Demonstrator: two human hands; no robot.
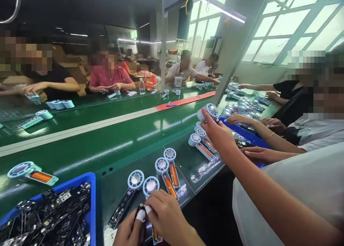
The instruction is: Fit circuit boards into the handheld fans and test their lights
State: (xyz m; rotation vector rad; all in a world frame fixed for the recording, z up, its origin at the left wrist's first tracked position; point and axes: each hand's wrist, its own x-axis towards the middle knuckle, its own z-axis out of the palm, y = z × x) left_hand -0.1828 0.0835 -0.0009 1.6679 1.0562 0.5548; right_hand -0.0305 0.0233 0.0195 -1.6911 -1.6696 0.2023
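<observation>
At the bottom centre, my left hand [127, 231] and my right hand [163, 213] grip a dark circuit board [143, 221] with an orange cell [155, 233] attached. White finger cots cover some fingertips. Just beyond my hands, several small fan units lie in a row on the green bench, including a round fan head on a black board [135, 179] and one with an orange cell [170, 154]. A fan head [151, 186] sits nearest my right hand. My fingers partly hide the held board.
A blue tray [91, 203] of black circuit boards stands at my lower left. A green conveyor belt [80, 149] runs alongside the bench. Co-workers sit close by; a neighbour's hand [216, 129] holds a fan head at right. A water bottle [142, 86] stands across the belt.
</observation>
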